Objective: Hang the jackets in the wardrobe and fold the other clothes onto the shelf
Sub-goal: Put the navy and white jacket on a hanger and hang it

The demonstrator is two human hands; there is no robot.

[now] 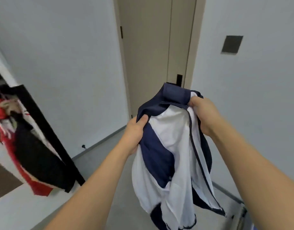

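Observation:
A navy and white zip jacket (pixel 171 146) hangs in the air in front of me, its front open and the white lining showing. My left hand (pixel 134 131) grips its left shoulder, thumb on top of the navy cloth. My right hand (pixel 202 113) grips the right side near the collar. The navy collar (pixel 174 93) stands up between the two hands. At the far left the wardrobe (pixel 43 123) is open behind its black frame edge, with red, black and white clothes (pixel 18 138) hanging inside. No hanger is visible in the jacket.
A beige door (pixel 152 55) with a black handle stands straight ahead between white walls. A dark square panel (pixel 232 44) sits on the right wall. A metal frame (pixel 239 206) shows at the lower right. Grey floor (pixel 109 146) runs toward the door.

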